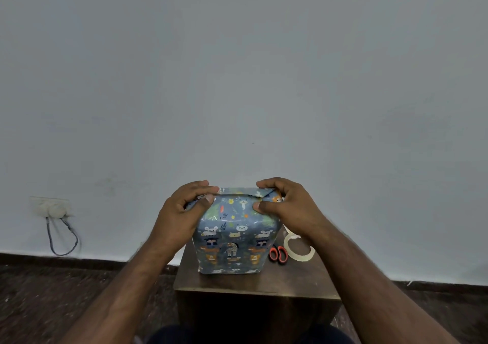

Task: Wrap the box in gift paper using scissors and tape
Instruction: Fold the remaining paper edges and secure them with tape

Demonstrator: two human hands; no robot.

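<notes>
Both hands' grip on wrapped box [232, 238], dark wooden table [253, 280], grey wall [237, 66]

The scene was dim and evenly lit, with a cool grey cast over the wall [237, 66] filling the upper frame. Glare streaked the glossy gift paper [232, 227] at centre. The lower edge sank into deep shadow. Wide-angle distortion bowed the skirting line, and the bottom corners looked smeared and soft.

box [233, 238] upright, blue animal paper | scissors [278, 254], tape [299, 248] just right
</notes>
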